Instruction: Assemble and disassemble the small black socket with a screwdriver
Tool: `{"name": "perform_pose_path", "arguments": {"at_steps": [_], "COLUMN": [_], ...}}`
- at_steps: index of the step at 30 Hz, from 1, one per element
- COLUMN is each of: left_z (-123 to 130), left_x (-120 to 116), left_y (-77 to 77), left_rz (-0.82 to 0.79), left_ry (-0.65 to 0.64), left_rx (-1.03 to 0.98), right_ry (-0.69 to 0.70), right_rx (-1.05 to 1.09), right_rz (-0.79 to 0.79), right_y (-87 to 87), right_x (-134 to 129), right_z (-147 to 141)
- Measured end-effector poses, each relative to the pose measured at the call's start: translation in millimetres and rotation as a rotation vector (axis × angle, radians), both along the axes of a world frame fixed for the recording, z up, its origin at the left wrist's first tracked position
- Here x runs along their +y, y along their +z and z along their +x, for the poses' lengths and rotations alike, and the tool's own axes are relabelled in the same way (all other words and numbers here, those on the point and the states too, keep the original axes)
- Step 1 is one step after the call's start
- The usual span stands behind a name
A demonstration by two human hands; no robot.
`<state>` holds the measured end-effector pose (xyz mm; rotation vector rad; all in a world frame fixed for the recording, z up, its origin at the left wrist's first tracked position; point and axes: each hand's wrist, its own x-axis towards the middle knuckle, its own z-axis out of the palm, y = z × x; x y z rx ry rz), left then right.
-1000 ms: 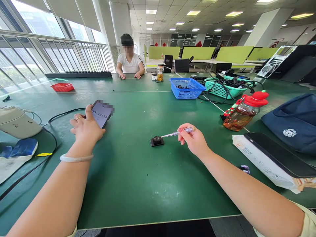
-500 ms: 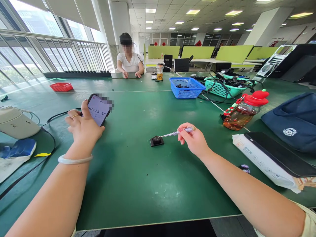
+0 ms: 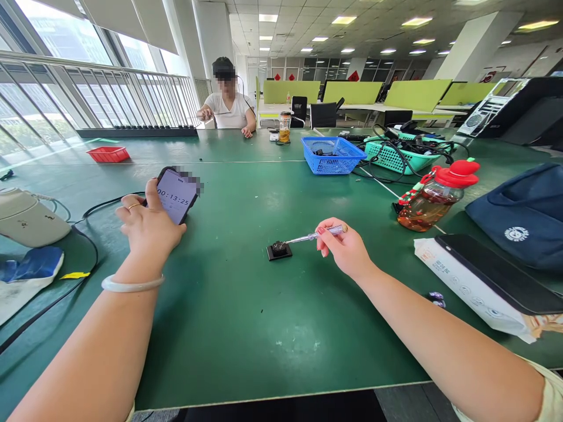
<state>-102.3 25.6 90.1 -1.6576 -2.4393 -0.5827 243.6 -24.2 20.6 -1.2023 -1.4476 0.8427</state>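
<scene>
My left hand (image 3: 152,225) grips a smartphone (image 3: 176,196) from its near side, its index finger along the left edge and thumb by the lower right corner. The screen faces me and reads 00:13:25. Between thumb and fingers of my right hand (image 3: 345,246) is a slim screwdriver (image 3: 310,237) with a clear purplish handle, pointing left. Its tip meets, or nearly meets, a small black rounded part (image 3: 278,247) on a square black base (image 3: 280,255). That piece lies on the green tabletop (image 3: 246,346).
Beyond stand a blue basket (image 3: 333,165), a green basket (image 3: 393,158) of cables and a red tray (image 3: 108,155). At right are a red-lidded bottle (image 3: 433,199), a navy bag (image 3: 521,217) and a black case (image 3: 501,272). Another person (image 3: 229,105) sits across the table.
Both my hands, the phone and the screwdriver stay practically still. Across the table, the other person has raised one hand to the left, off the tabletop, with a thin object in it.
</scene>
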Motion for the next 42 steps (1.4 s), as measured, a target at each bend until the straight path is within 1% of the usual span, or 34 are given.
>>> {"name": "perform_pose_path", "arguments": {"at_steps": [4,10,13,16,25,29,31,33,35,37,39,40,42], "left_z": [-8,-29,-35,-36,-41,-39,-36,-31,-23,-8,14,27,55], "left_x": [5,18,20,22,25,23,21,16,11,3,-5,-10,-20], "left_y": [-0.5,-4.6,-7.6,-9.0,-9.7,-10.4,-9.9,-8.3,-5.5,-3.0,-3.6,-5.9,-14.9], "left_rz": [-0.009,-0.227,-0.269,-0.28,-0.327,-0.338,-0.325,-0.272,-0.164,-0.019,0.105,0.136,0.131], "left_ry": [-0.018,0.037,0.053,0.078,0.096,0.1,0.11,0.108,0.074,-0.011,-0.153,-0.234,-0.419], "left_rx": [-0.002,-0.001,-0.018,-0.034,-0.047,-0.062,-0.09,-0.093,-0.032,0.079,0.175,0.213,0.254], "right_ry": [0.002,0.015,0.015,0.017,0.019,0.015,0.012,0.01,0.01,0.008,0.002,-0.002,-0.009], "right_rx": [0.002,0.005,0.004,0.009,-0.005,-0.002,0.0,-0.002,-0.013,-0.031,-0.045,-0.048,-0.042], "right_rz": [-0.003,-0.013,-0.008,0.0,0.015,0.012,0.011,0.012,0.016,0.021,0.027,0.031,0.038], "right_y": [-0.6,-1.3,-1.9,-2.3,-2.7,-0.7,0.3,0.8,0.8,0.9,1.0,1.0,0.8], "right_x": [1,0,0,1,1,0,-1,-1,-1,-1,-1,-1,-1], "right_z": [1,2,3,2,2,1,0,0,0,0,1,1,1]}}
